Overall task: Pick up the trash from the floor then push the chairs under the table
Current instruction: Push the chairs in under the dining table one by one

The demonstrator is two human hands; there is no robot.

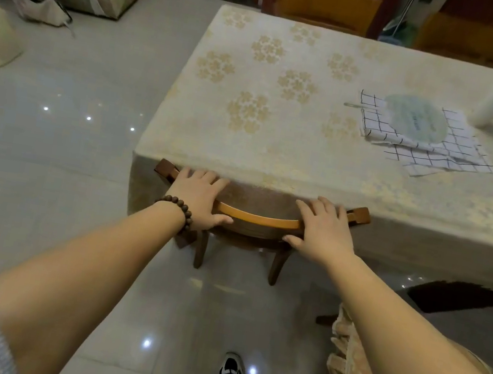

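The left hand (199, 200) and right hand (323, 229) both grip the chair (257, 219) backrest at the table (246, 141) edge, its seat hidden beneath the tablecloth, only 2 legs showing.

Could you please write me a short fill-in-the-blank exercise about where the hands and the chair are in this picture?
1. Both hands grip the top rail of the wooden ____.
2. The beaded bracelet sits on the ____ wrist.
3. The checked cloth lies on the ____.
4. A round fan rests on top of the checked ____.

Missing words: chair; left; table; cloth
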